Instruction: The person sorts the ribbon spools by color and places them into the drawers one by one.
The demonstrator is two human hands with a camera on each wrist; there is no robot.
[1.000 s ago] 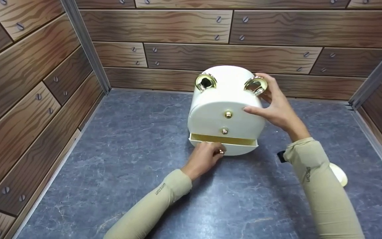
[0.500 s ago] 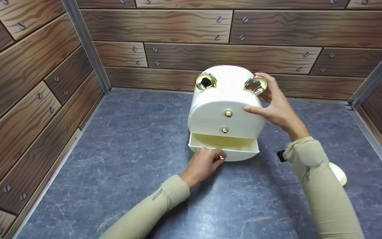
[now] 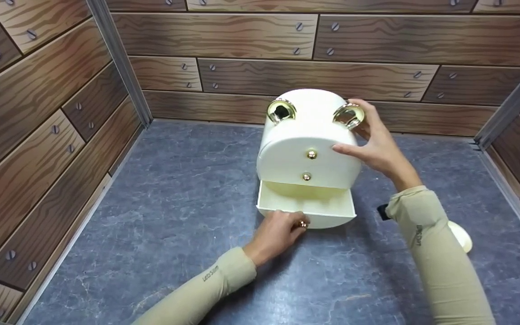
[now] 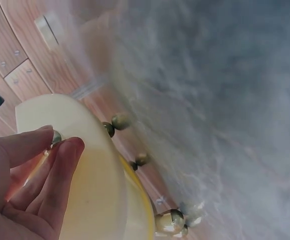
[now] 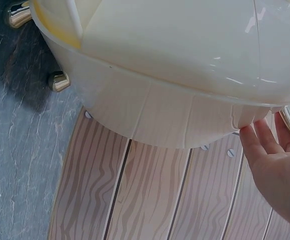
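A cream storage box [image 3: 312,126] with a rounded top stands on the floor, two gold ring-shaped ears [image 3: 280,111] on its top and gold knobs [image 3: 311,154] on its front. Its bottom drawer [image 3: 305,197] is pulled out, and nothing shows inside. Thumb and fingers of my left hand [image 3: 276,234] pinch the drawer's knob [image 4: 56,137], as the left wrist view shows up close. My right hand [image 3: 379,146] holds the box at its upper right, thumb on the front and fingertips [image 5: 250,140] against the side by the right ear.
A cream, rounded object [image 3: 461,237] lies on the floor at the right, partly hidden by my right sleeve [image 3: 440,262]. Wood-patterned walls [image 3: 260,74] close in the back and sides. Grey marbled floor [image 3: 174,180] surrounds the box.
My left hand has drawn the bottom drawer farther out toward me, so more of its inside shows. My right hand has stayed in place on the box.
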